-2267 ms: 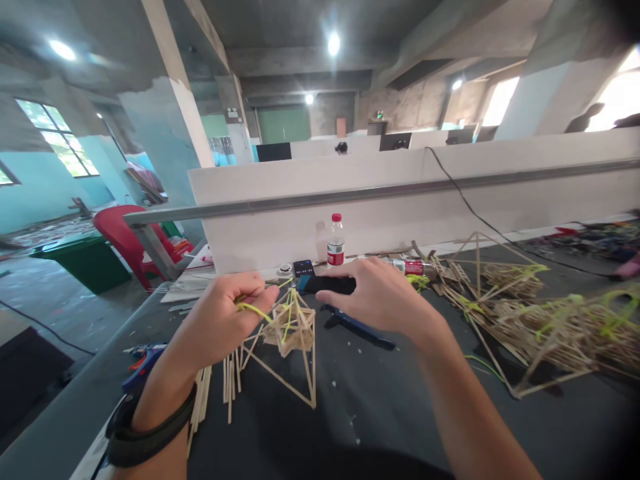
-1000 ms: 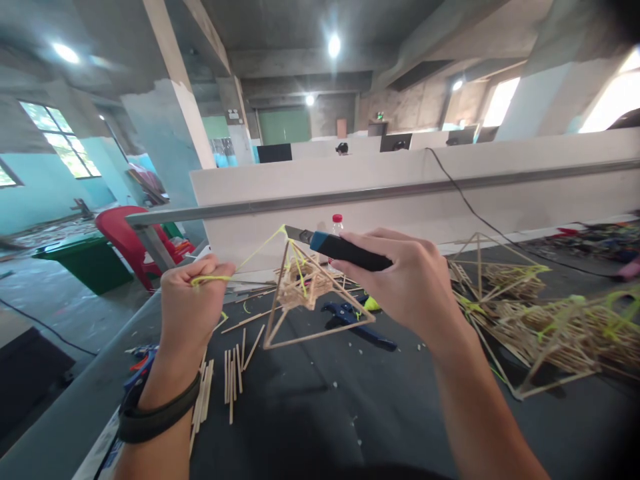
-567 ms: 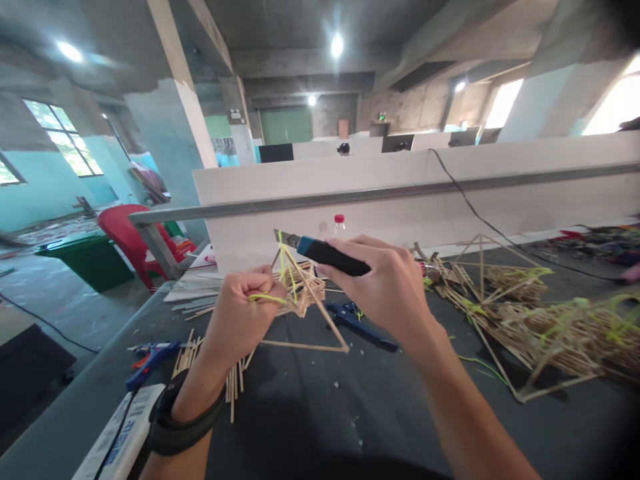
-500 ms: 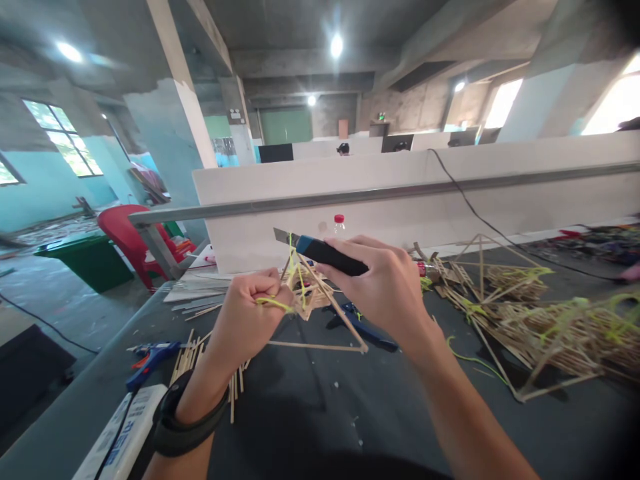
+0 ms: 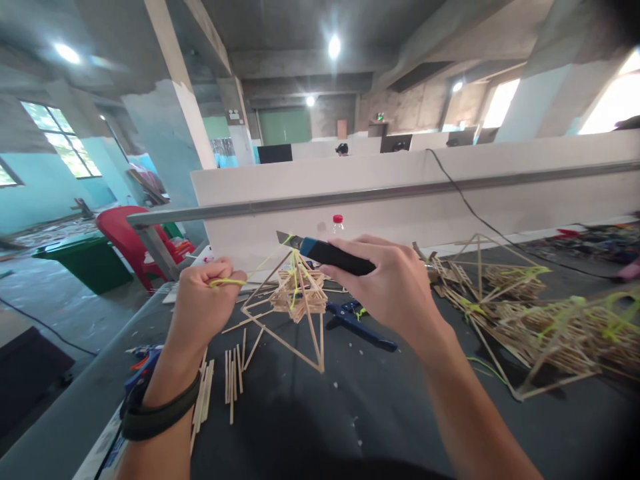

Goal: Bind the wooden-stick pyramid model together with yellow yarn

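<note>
My left hand (image 5: pixel 207 300) is a fist around a yellow-green string (image 5: pixel 227 283), which runs taut to the peak of a wooden stick frame (image 5: pixel 320 333). Inside that frame is a stack of short sticks (image 5: pixel 300 293), with more string over it. My right hand (image 5: pixel 395 287) grips a black and blue utility knife (image 5: pixel 340 257). Its blade (image 5: pixel 289 238) points left, out of the handle, and touches the string just above the peak. The frame stands on the dark table (image 5: pixel 295 413).
Dark blue pliers (image 5: pixel 363 328) lie behind the frame's right side. Loose sticks (image 5: pixel 233 377) and a glue gun (image 5: pixel 143 367) are at the left. A bottle with a red cap (image 5: pixel 338 220) stands by the white partition (image 5: pixel 280 233). More stick structures (image 5: pixel 565 333) fill the right.
My left hand has moved left, drawing the string out. The frame has turned and shows more fully. My right hand with the knife has shifted slightly right.
</note>
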A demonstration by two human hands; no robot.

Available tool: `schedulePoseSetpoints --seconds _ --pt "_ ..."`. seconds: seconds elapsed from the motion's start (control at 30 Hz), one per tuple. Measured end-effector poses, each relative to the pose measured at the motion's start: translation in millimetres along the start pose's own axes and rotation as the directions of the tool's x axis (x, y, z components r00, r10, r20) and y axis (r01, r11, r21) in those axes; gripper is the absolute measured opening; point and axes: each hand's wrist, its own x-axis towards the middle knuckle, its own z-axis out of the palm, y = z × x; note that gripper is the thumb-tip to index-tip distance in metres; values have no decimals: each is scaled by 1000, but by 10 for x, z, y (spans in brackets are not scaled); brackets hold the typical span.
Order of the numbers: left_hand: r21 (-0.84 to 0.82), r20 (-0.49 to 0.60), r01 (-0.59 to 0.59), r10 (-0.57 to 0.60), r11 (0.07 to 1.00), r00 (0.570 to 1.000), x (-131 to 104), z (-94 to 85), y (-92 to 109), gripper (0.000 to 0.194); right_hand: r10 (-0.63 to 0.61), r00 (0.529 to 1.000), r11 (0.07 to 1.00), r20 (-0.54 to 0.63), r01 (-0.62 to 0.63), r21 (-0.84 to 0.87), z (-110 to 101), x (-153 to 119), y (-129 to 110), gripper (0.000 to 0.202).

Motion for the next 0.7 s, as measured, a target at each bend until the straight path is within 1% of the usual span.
schedulePoseSetpoints --seconds 0.13,0.23,0.3,0.33,0.4,0.47,0.53,0.63,0.7 --pt "13 -18 -4 4 1000 1000 2 -52 -3 45 -1 1000 1000 17 1 4 -19 -4 -19 30" --pt "45 -39 4 -2 999 999 4 -77 -11 44 -3 1000 1000 6 3 1 -37 -10 -19 29" --pt "53 -35 11 -9 999 999 1 -72 -7 44 -12 1000 1000 -1 12 5 -43 -13 -17 29" --pt "46 -12 9 -8 999 1000 -3 -59 1 44 -16 1000 1000 -6 16 4 -44 -14 -16 28" --pt "27 71 -8 6 1000 997 -18 -8 30 43 -20 1000 1000 -15 20 -1 -42 -14 -13 28" --pt "7 173 -31 29 1000 985 -42 72 71 41 -16 1000 1000 -19 16 -7 -36 -10 -11 28" --pt "4 252 -42 40 999 967 -71 158 115 41 -11 1000 1000 -11 11 -5 -26 -3 -12 28" --pt "-16 334 -44 47 999 941 -113 256 166 39 -6 1000 1000 -8 6 -8 -3 5 -21 28" --pt "-49 362 -46 61 998 930 -133 289 187 38 -3 1000 1000 -17 3 -18 13 6 -27 28"
